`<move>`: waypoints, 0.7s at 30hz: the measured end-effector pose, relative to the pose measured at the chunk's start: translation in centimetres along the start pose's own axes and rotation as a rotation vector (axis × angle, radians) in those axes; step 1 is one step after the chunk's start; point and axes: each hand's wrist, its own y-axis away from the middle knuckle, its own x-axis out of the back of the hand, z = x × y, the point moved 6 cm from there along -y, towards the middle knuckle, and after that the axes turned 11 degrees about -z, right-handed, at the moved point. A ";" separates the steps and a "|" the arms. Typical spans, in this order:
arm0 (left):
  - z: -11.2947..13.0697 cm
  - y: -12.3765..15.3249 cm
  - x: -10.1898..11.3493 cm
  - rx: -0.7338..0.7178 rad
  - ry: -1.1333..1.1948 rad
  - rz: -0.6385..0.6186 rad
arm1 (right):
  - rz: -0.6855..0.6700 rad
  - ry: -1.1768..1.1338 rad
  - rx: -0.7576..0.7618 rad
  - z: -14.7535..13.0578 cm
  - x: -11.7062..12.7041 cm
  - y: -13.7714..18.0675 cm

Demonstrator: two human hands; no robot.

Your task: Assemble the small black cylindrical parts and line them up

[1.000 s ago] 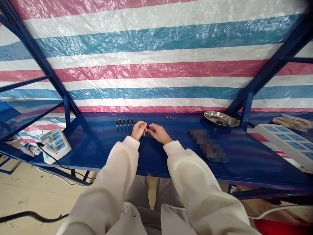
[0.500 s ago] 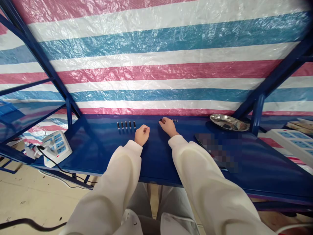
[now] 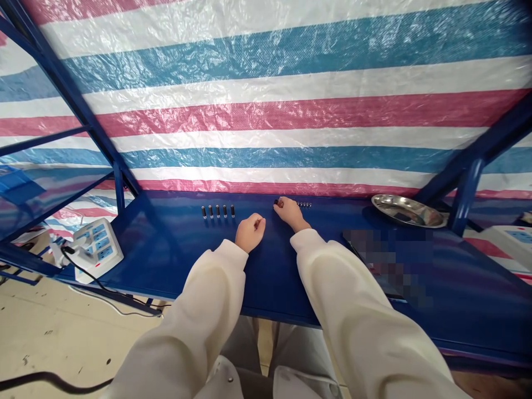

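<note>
My left hand [image 3: 250,231] is closed above the blue tabletop, fingers curled in. Whatever it may hold is hidden. To its left, several small black cylinders [image 3: 218,211] with pale ends stand in a row. At the back of the table, my right hand [image 3: 290,213] has its fingers closed around a small dark piece [image 3: 276,203], too small to make out clearly. A row of tiny shiny metal parts [image 3: 305,205] lies just right of that hand, partly hidden behind it.
A round steel dish [image 3: 409,211] stands at the back right, near a blue frame post. In front of it lies a blurred flat dark item [image 3: 374,260]. A white power strip [image 3: 100,249] with cables sits at the left edge. Striped sheeting [image 3: 266,116] hangs behind the table.
The view has shifted slightly, so the table's contents appear farther apart. Both hands stay closed in nearly the same places above the table.
</note>
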 end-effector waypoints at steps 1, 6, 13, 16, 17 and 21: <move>0.0 0.0 0.0 0.000 -0.007 -0.003 | -0.011 0.003 -0.001 0.1 0.0 0.0; 0.0 0.0 0.0 -0.005 -0.048 -0.007 | -0.077 0.003 -0.039 1.1 0.1 -0.1; 0.1 0.1 0.3 0.046 -0.114 -0.016 | -0.073 -0.042 -0.086 1.6 0.2 0.2; 0.0 0.1 0.4 0.078 -0.132 -0.016 | -0.074 -0.073 -0.092 1.6 0.1 0.3; -0.1 0.1 0.4 0.091 -0.136 -0.005 | -0.077 -0.079 -0.095 1.7 0.1 0.4; -0.3 0.4 1.4 0.147 -0.126 0.131 | -0.067 -0.090 -0.113 1.7 0.3 0.6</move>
